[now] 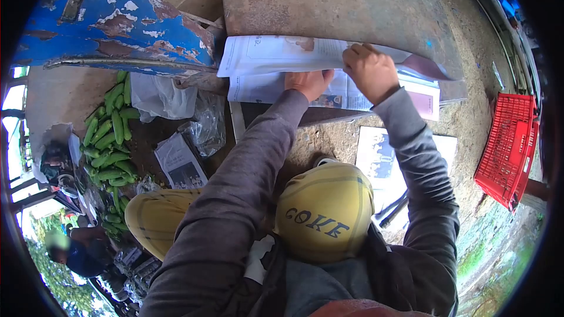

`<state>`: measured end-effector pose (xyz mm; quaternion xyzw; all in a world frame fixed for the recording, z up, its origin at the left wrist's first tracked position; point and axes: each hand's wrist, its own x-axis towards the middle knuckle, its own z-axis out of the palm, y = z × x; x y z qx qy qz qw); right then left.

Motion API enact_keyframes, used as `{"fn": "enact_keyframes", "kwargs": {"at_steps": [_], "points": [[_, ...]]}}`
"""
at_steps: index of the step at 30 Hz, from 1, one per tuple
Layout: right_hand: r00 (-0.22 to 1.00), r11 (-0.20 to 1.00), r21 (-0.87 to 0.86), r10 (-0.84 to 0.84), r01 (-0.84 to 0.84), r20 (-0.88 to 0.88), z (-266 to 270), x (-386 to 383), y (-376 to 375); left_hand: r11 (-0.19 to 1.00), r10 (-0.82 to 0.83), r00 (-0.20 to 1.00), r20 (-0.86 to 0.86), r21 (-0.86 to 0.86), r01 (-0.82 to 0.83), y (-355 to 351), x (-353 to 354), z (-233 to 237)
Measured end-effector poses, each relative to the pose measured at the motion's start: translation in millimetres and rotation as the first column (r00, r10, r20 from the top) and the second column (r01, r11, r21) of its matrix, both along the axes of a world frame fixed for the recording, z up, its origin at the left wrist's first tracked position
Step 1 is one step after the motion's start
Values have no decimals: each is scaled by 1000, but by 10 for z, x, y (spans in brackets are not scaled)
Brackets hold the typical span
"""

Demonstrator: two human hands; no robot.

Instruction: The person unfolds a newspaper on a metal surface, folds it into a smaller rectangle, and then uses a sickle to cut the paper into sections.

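Note:
Sheets of printed paper point(264, 53) lie folded across the near part of a worn brown board point(329, 9). My right hand point(371, 71) is closed on the upper sheet's edge, its fingers curled over the paper. Further left, my left hand point(309, 84) reaches under the raised sheet and rests on the lower one; the sheet covers most of its fingers. A pinkish printed area shows on the lower paper to the right of my right hand.
Green cucumbers point(111, 135) are heaped at the left beside clear plastic bags point(161, 97). More papers point(181, 161) lie on the ground. A peeling blue panel point(123, 29) stands upper left, a red crate point(506, 147) at right. Another person point(88, 252) is lower left.

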<state>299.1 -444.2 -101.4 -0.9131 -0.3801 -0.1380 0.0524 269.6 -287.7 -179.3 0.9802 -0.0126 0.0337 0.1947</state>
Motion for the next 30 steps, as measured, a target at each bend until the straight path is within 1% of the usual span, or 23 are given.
{"fn": "enact_keyframes", "kwargs": {"at_steps": [1,4,5,6,8,9,11,12,14,15,18,19,21,24,27,30], "points": [[1000,999,37,-11,12,-26,-52,-71,-3,999,-14,994,111,37,10,15,10,-59],[994,992,113,-51,62,-100,-203,-222,-6,992,-101,979,176,99,84,76,2,-179],[990,988,130,-63,80,-128,-256,-263,-5,988,-139,979,149,90,127,114,21,-181],[989,987,144,-58,78,-138,-306,-290,-8,984,-172,982,81,67,166,156,-13,-190],[987,982,172,-51,78,-155,-406,-322,-37,970,-242,969,-52,14,243,261,-98,-9],[988,977,199,-41,71,-150,-476,-329,-57,947,-304,936,178,-50,317,367,-144,-164],[990,966,251,-20,55,-140,-585,-337,-85,947,-284,951,127,-122,299,495,-325,26],[986,966,250,-21,63,-165,-588,-343,-89,945,-274,956,101,-158,287,535,-435,118],[977,966,245,-23,76,-211,-562,-353,-95,950,-305,941,143,-28,312,617,-641,139],[980,964,258,-11,63,-198,-562,-356,-98,946,-324,932,163,40,322,633,-715,140],[986,954,298,17,34,-167,-564,-370,-97,973,-229,966,-122,-21,228,600,-833,189],[986,950,310,23,29,-164,-563,-389,-93,976,-217,967,-136,-8,218,590,-842,186],[987,945,327,35,18,-156,-549,-403,-101,980,-191,969,-155,19,197,562,-822,165],[988,938,346,44,10,-148,-569,-448,-126,968,-249,959,135,74,241,586,-825,17],[988,933,360,55,1,-147,-607,-497,-140,976,-205,978,49,86,201,575,-837,32],[985,926,376,52,15,-166,-708,-549,-164,982,-186,981,-55,7,187,561,-837,107]]}}
